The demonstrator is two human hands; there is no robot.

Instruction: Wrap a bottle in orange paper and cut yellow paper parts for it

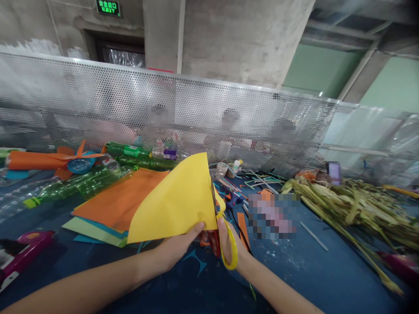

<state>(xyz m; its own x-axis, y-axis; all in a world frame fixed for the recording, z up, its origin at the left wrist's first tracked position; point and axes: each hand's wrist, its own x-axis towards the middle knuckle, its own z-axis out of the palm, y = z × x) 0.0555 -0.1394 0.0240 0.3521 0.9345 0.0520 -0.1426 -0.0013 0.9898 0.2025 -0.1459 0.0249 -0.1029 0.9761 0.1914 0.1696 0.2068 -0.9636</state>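
Observation:
My left hand (185, 240) pinches the lower edge of a yellow paper sheet (173, 200), thumb on the near side. The sheet stands raised and bends over toward the left. My right hand (231, 240) is closed on yellow-handled scissors (233, 253), beside the left hand. Their blades run up along the sheet's right edge, and a narrow yellow strip curls on the far side of them. A bit of red shows between the hands, too hidden to name. Behind the sheet lies a stack of coloured paper, orange (121, 198) on top.
Green plastic bottles (91, 181) and an orange pinwheel-like craft (42, 160) lie at the left. Dry corn husks (340, 205) spread at the right. Straws (265, 179) and paper scraps (196, 261) litter the blue table (294, 270). A perforated metal screen (196, 109) stands behind.

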